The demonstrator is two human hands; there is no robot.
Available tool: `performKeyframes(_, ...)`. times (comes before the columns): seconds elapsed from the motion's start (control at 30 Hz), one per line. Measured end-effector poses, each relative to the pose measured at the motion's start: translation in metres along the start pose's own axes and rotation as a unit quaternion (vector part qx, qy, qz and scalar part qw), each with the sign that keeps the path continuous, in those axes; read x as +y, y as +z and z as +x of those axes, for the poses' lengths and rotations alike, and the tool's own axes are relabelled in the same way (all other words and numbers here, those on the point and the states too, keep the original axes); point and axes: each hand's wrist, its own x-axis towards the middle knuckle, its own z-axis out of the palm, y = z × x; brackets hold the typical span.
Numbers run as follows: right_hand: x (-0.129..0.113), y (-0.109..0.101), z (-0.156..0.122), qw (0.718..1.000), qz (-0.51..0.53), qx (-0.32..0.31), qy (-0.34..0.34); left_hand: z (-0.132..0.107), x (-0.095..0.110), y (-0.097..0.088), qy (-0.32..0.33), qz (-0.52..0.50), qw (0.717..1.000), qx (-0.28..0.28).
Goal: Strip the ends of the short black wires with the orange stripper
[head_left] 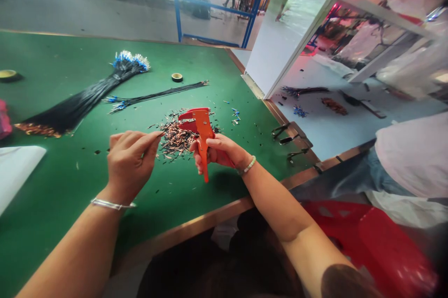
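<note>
In my right hand (224,149) is an orange-red wire stripper (203,125), gripped by its handles with the jaws up and pointing left. The fingers of my left hand (131,155) are pinched together just left of it. A thin dark wire end (162,133) shows at those fingertips; the rest of it is hidden. Beneath and behind the tool lies a pile of black and copper-coloured wire scraps (175,142). Farther back, a thin bunch of black wires (161,92) with blue terminals at its left end rests on the green table mat (168,223).
A thick bundle of black wires (82,95) lies at the left. A tape roll (177,77) and loose blue terminals (235,114) are on the mat. Clips (292,139) line the right edge. A white panel (280,41) stands there. A person in a white shirt (416,153) sits at right.
</note>
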Motion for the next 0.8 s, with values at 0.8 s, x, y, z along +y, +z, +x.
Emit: performKeyframes(0.8,-0.0017,0.0031,-0.0048,0.999,-0.037,-0.022,0.027,0.0014,-0.0009,-0.0002,0.031,-0.002,0.996,-0.089)
